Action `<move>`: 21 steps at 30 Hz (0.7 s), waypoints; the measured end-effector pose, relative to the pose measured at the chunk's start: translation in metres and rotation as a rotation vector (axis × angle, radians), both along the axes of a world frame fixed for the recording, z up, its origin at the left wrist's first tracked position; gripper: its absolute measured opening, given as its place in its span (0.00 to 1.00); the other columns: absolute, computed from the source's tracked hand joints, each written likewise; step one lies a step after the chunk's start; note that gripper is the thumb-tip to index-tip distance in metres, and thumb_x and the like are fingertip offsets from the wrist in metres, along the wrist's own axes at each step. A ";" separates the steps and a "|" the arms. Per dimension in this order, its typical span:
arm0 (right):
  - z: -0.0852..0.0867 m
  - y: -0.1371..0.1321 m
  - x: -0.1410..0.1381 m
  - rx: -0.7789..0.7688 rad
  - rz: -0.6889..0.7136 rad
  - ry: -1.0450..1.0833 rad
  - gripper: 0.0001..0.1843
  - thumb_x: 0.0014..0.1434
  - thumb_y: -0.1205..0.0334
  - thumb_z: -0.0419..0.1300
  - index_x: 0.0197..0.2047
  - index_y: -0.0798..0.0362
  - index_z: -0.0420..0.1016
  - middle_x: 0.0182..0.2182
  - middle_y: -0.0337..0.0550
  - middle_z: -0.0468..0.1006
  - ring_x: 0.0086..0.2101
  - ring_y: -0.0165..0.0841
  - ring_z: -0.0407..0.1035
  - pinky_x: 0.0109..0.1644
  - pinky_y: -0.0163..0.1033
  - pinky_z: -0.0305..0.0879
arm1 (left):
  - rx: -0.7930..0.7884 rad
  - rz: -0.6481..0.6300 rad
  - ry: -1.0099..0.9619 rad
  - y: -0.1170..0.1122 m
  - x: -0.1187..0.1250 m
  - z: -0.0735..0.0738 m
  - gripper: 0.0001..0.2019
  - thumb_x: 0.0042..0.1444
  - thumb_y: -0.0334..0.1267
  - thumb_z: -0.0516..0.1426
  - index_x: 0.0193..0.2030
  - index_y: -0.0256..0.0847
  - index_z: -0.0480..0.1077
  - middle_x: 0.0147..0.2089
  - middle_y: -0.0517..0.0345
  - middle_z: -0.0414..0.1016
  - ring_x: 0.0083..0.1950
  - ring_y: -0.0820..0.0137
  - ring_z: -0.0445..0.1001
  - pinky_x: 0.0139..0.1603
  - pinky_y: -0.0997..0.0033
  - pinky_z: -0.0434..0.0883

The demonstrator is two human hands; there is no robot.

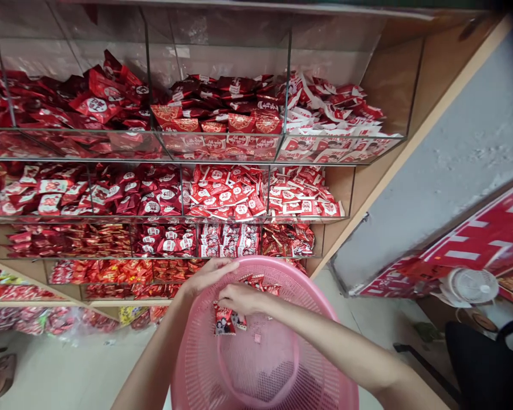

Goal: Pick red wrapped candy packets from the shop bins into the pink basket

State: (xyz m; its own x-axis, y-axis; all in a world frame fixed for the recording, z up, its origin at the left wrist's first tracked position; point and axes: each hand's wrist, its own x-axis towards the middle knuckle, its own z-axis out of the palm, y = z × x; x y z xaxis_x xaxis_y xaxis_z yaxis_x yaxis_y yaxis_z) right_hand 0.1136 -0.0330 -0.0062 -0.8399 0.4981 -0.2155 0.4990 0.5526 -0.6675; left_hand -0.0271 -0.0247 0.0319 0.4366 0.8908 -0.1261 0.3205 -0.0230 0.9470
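A pink plastic mesh basket (325, 336) is in front of me at the lower middle. My left hand (209, 274) is on its far left rim, with the fingers laid over the edge and the thumb hidden. Inside the basket, my right hand (241, 298) is closed in a pinch at a red candy packet (223, 320) with a printed picture; a second packet is partly covered beside it. Several more red candy packets (256, 281) lie behind that hand, against the basket's far side.
A wooden shelf rack with clear compartments (346, 149) of red-wrapped candies (228, 196) rises beyond the basket. To the right are a grey wall (465, 131), a white fan (472, 286) and a black object (483, 364). A shoe (0, 376) shows at lower left.
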 end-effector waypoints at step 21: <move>-0.033 0.081 0.195 0.299 -1.122 0.025 0.14 0.59 0.61 0.47 0.36 0.54 0.74 0.24 0.40 0.76 0.20 0.30 0.69 0.30 0.32 0.61 | -0.256 0.264 -0.056 -0.013 -0.013 0.008 0.20 0.46 0.56 0.58 0.30 0.37 0.72 0.27 0.62 0.71 0.29 0.73 0.66 0.31 0.75 0.62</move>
